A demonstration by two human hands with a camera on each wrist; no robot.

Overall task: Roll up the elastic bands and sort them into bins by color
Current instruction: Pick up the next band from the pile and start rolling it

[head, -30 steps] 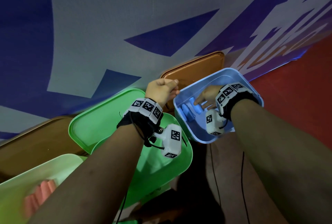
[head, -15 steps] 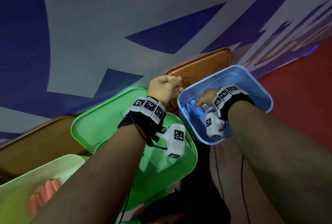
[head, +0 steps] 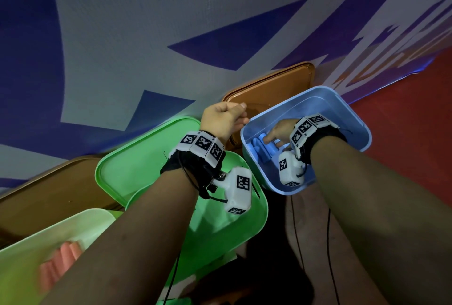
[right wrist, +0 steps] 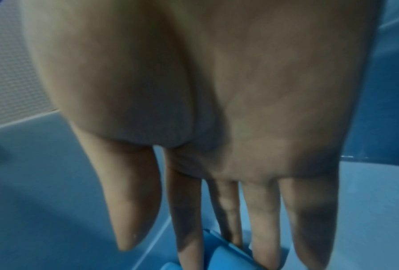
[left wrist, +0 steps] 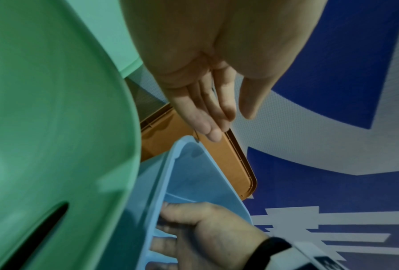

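My right hand reaches down into the blue bin, and its straight fingers touch the blue rolled bands lying on the bin's floor. The rolls show between the fingertips in the right wrist view; nothing is gripped. My left hand hovers just left of the blue bin's corner, above the orange lid. It holds nothing, and its fingers are relaxed with the thumb apart.
A green bin sits under my left wrist, with a green lid behind it. A pale green bin at the lower left holds pink rolls. A brown lid lies at the left. A printed blue-and-white mat lies beyond.
My right hand has stayed inside the blue bin on the blue rolls, shifting only slightly. My left hand has hardly moved beside the bin's corner.
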